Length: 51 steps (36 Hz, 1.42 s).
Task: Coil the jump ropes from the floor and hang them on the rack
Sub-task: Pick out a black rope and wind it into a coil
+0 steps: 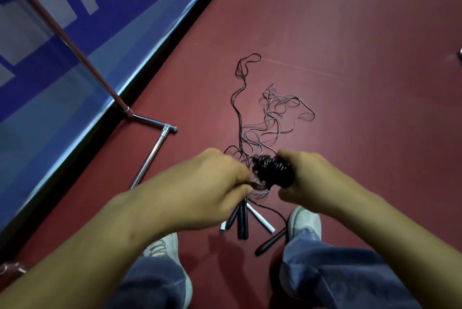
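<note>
My right hand [303,178] grips a black coiled jump rope bundle [273,171] held above the floor. My left hand [212,183] pinches the thin cord right beside the bundle. From my hands, loose tangled ropes [272,118] trail forward across the red floor. Several handles [241,220], black and white, lie on the floor below my hands, between my shoes. The rack [150,158], a chrome tube frame, stands on the left, with its upright slanting toward the upper left.
A blue padded wall [62,71] runs diagonally along the left, edged by a black strip. My white shoes [305,221] and jeans fill the bottom. The red floor [350,46] stretches to the right and ahead.
</note>
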{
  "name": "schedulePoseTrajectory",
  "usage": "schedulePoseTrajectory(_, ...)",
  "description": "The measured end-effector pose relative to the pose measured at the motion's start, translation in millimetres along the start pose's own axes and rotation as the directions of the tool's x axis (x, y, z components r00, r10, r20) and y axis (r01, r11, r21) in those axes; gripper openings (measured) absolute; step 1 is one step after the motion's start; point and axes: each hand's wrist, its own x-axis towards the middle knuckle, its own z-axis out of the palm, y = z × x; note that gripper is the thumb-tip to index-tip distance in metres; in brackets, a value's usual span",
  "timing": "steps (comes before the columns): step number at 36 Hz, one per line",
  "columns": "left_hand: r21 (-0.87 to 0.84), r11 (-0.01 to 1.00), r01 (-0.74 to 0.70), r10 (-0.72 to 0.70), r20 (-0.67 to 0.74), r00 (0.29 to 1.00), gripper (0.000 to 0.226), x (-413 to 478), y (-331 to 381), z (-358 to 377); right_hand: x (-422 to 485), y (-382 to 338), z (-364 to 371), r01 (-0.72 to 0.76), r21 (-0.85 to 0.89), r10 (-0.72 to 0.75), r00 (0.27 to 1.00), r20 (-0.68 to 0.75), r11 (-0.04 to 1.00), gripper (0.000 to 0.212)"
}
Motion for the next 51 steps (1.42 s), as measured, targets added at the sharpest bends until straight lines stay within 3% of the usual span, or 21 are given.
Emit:
schedulePoseTrajectory(4,-0.084,0.994,-0.069,0.058,-0.133,0.989,0.019,5,-15,-6,-11,-23,18,0.183,-0.04,-0.176,0.975,0.138,0.982,0.038)
schedulePoseTrajectory(7,-0.223,0.973,-0.055,0.021,-0.155,0.988,0.006,7,-28,-10,-17,-31,14,0.281,0.041,-0.284,0.943,0.172,0.959,0.048)
schedulePoseTrajectory(9,-0.351,0.936,-0.016,-0.035,-0.139,0.99,0.016,8,-31,-12,-20,-33,6,0.335,0.143,-0.356,0.922,0.156,0.931,0.04)
schedulePoseTrajectory(15,-0.752,0.658,0.043,-0.125,-0.053,0.991,0.015,7,-35,-9,-25,-44,-5,0.404,0.394,-0.428,0.903,-0.03,0.825,0.026)
schedulePoseTrajectory(19,-0.846,0.53,0.058,-0.126,-0.011,0.992,0.025,6,-36,-6,-24,-46,-2,0.342,0.544,-0.386,0.922,-0.035,0.766,0.034)
schedulePoseTrajectory(32,-0.806,0.589,-0.055,-0.275,-0.264,0.925,0.023,10,-39,-13,-22,-48,-4,0.252,0.634,-0.345,0.938,0.026,0.731,0.025)
schedulePoseTrajectory(40,-0.839,0.544,-0.006,-0.263,-0.177,0.948,0.027,9,-34,-12,-29,-49,-10,0.291,0.683,-0.374,0.927,-0.027,0.67,0.026)
schedulePoseTrajectory(46,-0.829,0.552,0.091,-0.244,-0.056,0.968,0.041,11,-32,-7,-25,-45,-12,0.229,0.758,-0.273,0.96,-0.071,0.61,0.028)
schedulePoseTrajectory(51,-0.701,0.695,0.159,-0.277,-0.058,0.959,0.043,9,-21,-1,-22,-44,-13,0.145,0.858,-0.128,0.987,-0.094,0.492,0.05)
